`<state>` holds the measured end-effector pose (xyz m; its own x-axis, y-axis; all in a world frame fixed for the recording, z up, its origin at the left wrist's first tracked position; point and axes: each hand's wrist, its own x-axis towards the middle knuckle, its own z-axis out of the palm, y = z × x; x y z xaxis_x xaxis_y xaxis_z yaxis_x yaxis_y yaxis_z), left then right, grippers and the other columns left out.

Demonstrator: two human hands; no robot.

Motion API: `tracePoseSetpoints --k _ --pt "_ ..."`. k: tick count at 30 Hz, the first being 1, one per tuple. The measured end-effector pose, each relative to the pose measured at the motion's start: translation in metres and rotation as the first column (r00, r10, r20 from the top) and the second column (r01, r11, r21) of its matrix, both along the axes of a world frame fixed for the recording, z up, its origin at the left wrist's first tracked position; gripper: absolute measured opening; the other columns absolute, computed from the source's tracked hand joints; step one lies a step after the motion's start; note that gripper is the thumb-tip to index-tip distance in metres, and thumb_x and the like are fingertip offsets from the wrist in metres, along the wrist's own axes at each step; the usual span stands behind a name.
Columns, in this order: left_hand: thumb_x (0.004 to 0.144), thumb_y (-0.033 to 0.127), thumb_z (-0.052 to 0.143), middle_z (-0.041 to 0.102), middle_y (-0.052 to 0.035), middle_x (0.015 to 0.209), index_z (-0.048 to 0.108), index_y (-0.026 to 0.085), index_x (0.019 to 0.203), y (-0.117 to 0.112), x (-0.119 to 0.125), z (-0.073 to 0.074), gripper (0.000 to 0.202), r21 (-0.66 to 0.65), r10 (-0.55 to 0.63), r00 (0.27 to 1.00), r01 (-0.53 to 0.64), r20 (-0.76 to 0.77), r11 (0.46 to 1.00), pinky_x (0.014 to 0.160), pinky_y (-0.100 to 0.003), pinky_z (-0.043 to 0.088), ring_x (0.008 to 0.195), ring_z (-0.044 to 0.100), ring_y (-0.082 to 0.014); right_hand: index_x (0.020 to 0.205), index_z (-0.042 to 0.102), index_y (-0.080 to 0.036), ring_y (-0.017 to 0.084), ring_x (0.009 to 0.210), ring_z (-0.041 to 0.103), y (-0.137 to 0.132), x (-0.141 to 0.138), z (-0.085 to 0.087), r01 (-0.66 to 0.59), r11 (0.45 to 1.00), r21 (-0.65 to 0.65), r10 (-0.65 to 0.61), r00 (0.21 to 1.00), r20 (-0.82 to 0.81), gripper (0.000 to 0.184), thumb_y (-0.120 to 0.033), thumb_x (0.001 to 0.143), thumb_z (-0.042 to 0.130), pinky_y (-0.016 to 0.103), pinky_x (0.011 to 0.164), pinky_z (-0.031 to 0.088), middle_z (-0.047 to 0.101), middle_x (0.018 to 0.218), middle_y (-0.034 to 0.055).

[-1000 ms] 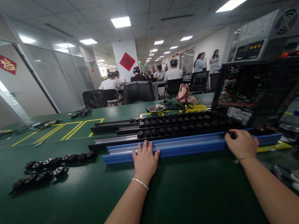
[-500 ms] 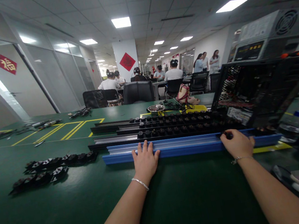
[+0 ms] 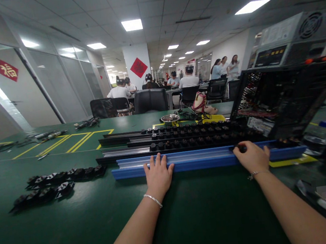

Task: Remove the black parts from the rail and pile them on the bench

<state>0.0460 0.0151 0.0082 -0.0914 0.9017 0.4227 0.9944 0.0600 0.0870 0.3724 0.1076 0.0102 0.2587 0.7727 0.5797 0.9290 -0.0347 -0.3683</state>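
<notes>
A long blue channel (image 3: 202,163) lies crosswise on the green table, with a silvery strip along its inside. My left hand (image 3: 158,175) rests on its left half, fingers spread and pressing on the near wall. Near the right end, my right hand (image 3: 252,156) pinches a small black round part (image 3: 241,148) at the channel; the fingers hide much of it. Further black parts (image 3: 287,142) sit at the channel's right end. Behind it are several black channels (image 3: 118,152) with rows of black round modules (image 3: 184,142) in them.
Two rows of loose black modules (image 3: 64,188) lie to the left. An open computer case (image 3: 287,100) stands at the right, near a blue-capped bottle (image 3: 320,138). A metal bowl (image 3: 170,118) and cables are at the back. People (image 3: 189,80) sit further off.
My right hand has slid a little to the left along the blue channel, with the black part still in its fingers. My left hand has stayed in place.
</notes>
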Motion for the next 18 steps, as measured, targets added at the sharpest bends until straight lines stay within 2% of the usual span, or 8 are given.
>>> tracePoseSetpoints --k 9,18 --pt "0.088 0.054 0.024 0.039 -0.0049 0.143 0.044 0.029 0.132 -0.0022 0.0018 0.0042 0.054 -0.017 0.006 1.0 -0.006 0.011 1.0 0.1 -0.054 0.027 0.131 0.029 -0.0306 0.08 0.059 -0.022 0.024 0.079 0.057 -0.0005 -0.006 -0.0004 -0.049 0.999 0.024 0.049 0.999 0.004 0.029 -0.044 0.069 0.043 0.052 0.098 0.024 0.065 0.079 0.0055" --pt "0.089 0.052 0.023 0.04 -0.005 0.142 0.046 0.028 0.131 -0.0014 0.0026 0.0021 0.054 0.005 0.004 1.0 -0.004 0.009 1.0 0.1 -0.055 0.027 0.13 0.031 -0.031 0.08 0.057 -0.021 0.023 0.08 0.058 0.0001 -0.0106 -0.0023 -0.099 0.994 0.043 0.097 0.994 0.052 0.029 -0.044 0.07 0.043 0.048 0.098 0.026 0.065 0.082 0.004"
